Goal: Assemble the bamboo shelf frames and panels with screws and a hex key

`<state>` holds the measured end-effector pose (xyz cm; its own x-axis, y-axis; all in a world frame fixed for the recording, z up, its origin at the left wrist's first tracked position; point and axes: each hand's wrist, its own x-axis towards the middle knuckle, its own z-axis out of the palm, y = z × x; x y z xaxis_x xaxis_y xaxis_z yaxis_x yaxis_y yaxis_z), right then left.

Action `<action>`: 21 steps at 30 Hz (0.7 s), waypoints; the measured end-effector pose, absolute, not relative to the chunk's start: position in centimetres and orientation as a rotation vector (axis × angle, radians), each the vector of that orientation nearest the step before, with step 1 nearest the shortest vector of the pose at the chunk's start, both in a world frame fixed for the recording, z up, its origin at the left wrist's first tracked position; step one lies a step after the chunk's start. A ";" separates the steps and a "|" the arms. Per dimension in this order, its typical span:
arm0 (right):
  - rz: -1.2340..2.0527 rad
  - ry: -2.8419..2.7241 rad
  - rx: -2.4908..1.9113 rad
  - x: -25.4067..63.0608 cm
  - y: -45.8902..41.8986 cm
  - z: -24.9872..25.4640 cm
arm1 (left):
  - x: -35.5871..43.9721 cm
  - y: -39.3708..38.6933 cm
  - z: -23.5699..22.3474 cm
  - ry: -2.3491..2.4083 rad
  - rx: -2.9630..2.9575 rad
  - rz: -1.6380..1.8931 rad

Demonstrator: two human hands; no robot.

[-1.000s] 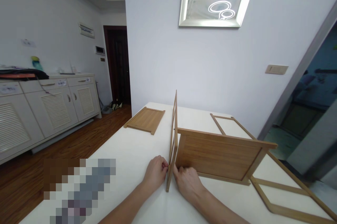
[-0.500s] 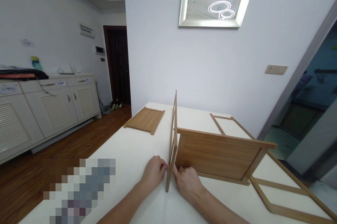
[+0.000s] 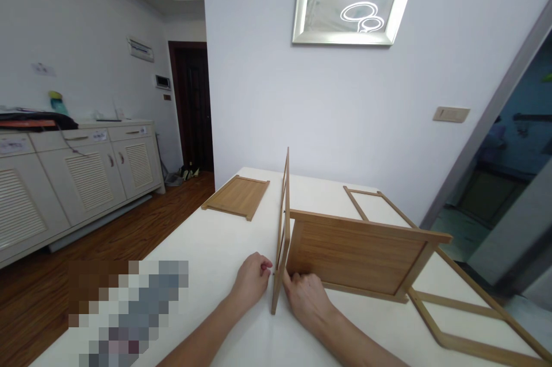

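A narrow wooden side frame stands upright on the white table, seen nearly edge-on. A wooden panel with rails stands on its long edge against the frame's right side. My left hand is just left of the frame, fingers bent and slightly parted, nothing visible in them. By its fingertips a small dark screw end sticks out of the frame. My right hand is closed around the panel's lower near corner, its index finger against the frame. The gripped corner is hidden.
Another wooden panel lies flat at the table's far left. A second open wooden frame lies along the right side. A pixelated area covers something at the front left. Behind the table rises a wall.
My left hand has drawn slightly left, away from the frame, and its fingers have loosened, so the screw end shows. My right hand, frame and panel look unchanged.
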<state>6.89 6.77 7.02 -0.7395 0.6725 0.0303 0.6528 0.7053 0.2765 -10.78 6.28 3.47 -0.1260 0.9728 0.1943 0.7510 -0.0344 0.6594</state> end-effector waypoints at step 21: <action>0.439 2.848 1.100 6.9 6.9 6.8 | -11.0 6.4 3.3 1.931 1.854 0.930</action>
